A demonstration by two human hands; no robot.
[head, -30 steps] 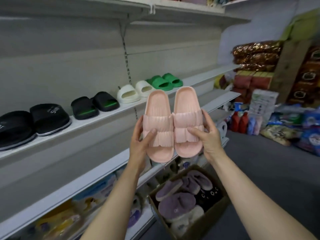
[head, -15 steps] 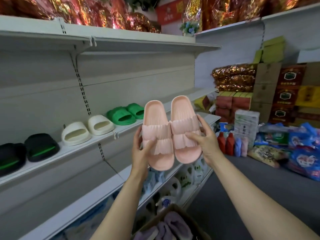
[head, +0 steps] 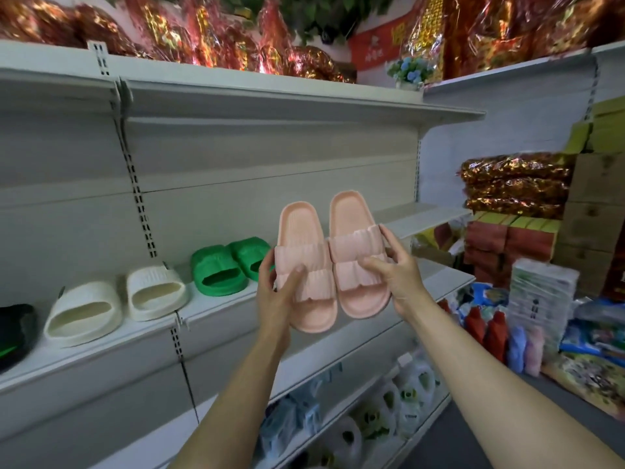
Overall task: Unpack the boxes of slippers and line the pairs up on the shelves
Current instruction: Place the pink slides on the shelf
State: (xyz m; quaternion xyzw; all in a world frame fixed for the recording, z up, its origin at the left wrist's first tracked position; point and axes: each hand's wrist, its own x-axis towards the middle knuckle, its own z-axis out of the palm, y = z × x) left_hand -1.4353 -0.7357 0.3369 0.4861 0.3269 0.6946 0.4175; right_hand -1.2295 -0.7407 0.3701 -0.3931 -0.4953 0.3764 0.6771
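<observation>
I hold a pair of pink slippers side by side in front of the middle shelf [head: 216,309], heels up. My left hand [head: 275,299] grips the left pink slipper [head: 306,262] at its ruched strap, thumb on top. My right hand [head: 399,272] grips the right pink slipper [head: 355,252] the same way. On the shelf behind stand a green pair [head: 223,269], a cream pair [head: 118,299] and, at the far left edge, part of a black slipper [head: 13,330]. The slipper box is out of view.
To the right of the green pair the middle shelf runs on bare [head: 426,214]. The top shelf [head: 270,96] carries red and gold wrapped goods. Lower shelves hold bagged items [head: 372,414]. Stacked boxes, bottles and packets [head: 527,299] fill the floor at right.
My view has tilted up and shifted right along the shelf; the box on the floor has left the frame. The pink pair has moved a little closer to the shelf, beside the green pair.
</observation>
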